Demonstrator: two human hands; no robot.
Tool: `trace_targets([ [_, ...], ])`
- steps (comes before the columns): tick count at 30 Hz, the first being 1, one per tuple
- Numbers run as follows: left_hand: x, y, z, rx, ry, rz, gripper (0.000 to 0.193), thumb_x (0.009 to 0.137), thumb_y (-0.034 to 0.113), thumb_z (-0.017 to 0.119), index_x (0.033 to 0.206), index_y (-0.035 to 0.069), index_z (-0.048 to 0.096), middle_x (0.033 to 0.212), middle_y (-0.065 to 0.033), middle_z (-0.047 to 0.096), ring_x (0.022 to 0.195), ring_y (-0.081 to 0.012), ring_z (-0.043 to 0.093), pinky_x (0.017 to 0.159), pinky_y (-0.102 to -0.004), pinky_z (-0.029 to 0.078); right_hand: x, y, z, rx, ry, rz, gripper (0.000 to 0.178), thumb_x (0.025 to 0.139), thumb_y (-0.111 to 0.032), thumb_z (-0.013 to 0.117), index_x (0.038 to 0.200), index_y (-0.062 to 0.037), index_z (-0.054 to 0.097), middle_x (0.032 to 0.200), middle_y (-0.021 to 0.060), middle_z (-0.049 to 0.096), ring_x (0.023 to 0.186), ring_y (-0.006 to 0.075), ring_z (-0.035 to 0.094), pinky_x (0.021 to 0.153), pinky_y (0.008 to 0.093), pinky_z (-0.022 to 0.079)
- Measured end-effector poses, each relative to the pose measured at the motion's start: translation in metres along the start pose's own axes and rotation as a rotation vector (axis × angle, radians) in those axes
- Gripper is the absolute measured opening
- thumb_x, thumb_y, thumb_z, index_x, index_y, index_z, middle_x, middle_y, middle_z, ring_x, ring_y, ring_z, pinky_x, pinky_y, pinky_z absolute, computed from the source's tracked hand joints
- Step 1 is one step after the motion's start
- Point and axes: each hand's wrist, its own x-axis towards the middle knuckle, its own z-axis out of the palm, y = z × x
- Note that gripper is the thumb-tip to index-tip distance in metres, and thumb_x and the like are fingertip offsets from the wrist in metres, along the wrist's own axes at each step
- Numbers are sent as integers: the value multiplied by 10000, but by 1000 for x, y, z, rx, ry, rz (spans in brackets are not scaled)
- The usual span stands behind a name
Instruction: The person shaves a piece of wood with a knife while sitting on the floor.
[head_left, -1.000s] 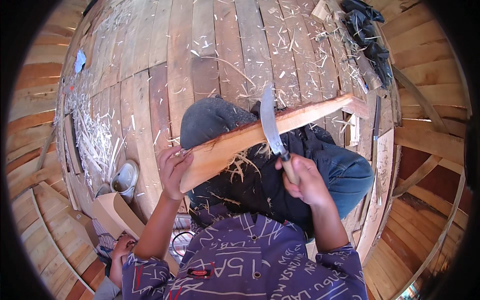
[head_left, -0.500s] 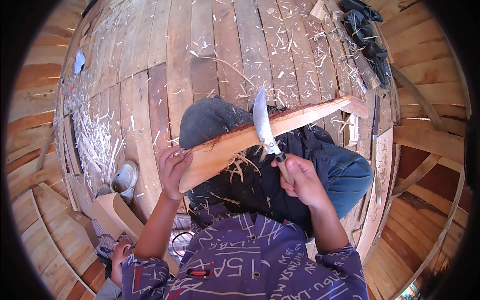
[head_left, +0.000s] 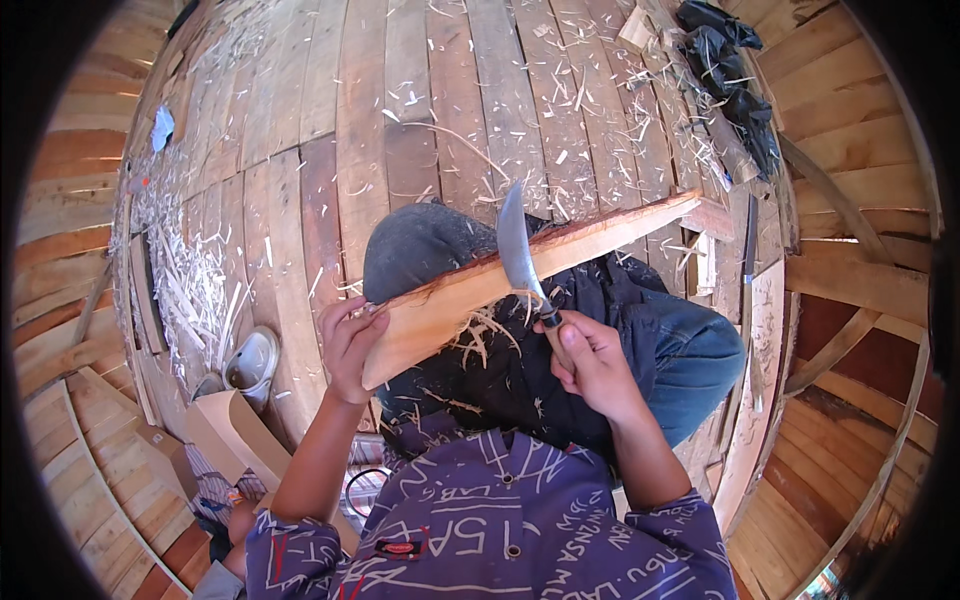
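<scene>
A long wooden plank (head_left: 520, 275) lies slanted across my lap, its far end resting near the right on the floor boards. My left hand (head_left: 348, 345) grips the plank's near end, fingers curled over its edge. My right hand (head_left: 590, 365) is closed on the dark handle of a broad curved knife (head_left: 518, 250). The blade stands upright against the plank's upper edge, near its middle. Thin wood shavings (head_left: 480, 330) hang below the plank over my dark trousers.
The plank floor (head_left: 400, 120) is strewn with shavings, thickest in a pile (head_left: 190, 290) at left. A pale shoe (head_left: 250, 365) and a cardboard piece (head_left: 235, 435) lie at lower left. Dark cloth (head_left: 730, 60) sits at upper right. A second blade (head_left: 750, 260) lies at right.
My right hand has drawn the knife back along the plank toward my left, from near the far end to about its middle. The left hand keeps its hold.
</scene>
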Motion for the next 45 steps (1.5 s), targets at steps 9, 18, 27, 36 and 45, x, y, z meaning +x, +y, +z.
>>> trace_targets([
  [9, 1, 2, 3, 11, 49, -17, 278, 652, 66, 668, 927, 30, 688, 883, -83, 619, 1002, -293, 560, 887, -432, 408, -3, -7, -7, 6, 257, -249, 422, 1005, -363, 369, 1053, -2, 581, 520, -8, 422, 400, 40, 341, 372, 192, 253],
  [18, 4, 5, -1, 17, 5, 2, 299, 683, 99, 679, 964, -3, 656, 930, -120, 614, 1031, -334, 544, 906, -413, 429, -1, 3, -2, 175, -115, 83, 350, 988, -302, 449, 1044, 15, 585, 587, -28, 406, 479, 42, 370, 402, 206, 286],
  [27, 4, 6, -1, -12, 8, 23, 327, 696, 137, 669, 996, 8, 645, 943, -123, 612, 1041, -346, 534, 913, -427, 413, 3, 6, 4, -115, 378, -381, 384, 1003, -325, 386, 1072, 5, 571, 577, 0, 456, 426, 39, 355, 386, 195, 279],
  [36, 3, 4, 0, -71, 22, -14, 315, 689, 98, 671, 995, 26, 650, 942, -108, 618, 1040, -327, 543, 915, -426, 406, -2, 2, 2, 228, -196, 211, 355, 1001, -303, 413, 1063, 3, 582, 567, -39, 375, 474, 37, 358, 392, 196, 264],
  [45, 7, 7, -1, -38, 14, 5, 340, 663, 120, 673, 989, 29, 650, 931, -107, 605, 1039, -335, 545, 911, -437, 401, 9, 19, 9, -272, 263, -462, 227, 971, -192, 486, 1014, -1, 602, 605, -9, 497, 500, 37, 428, 453, 199, 336],
])
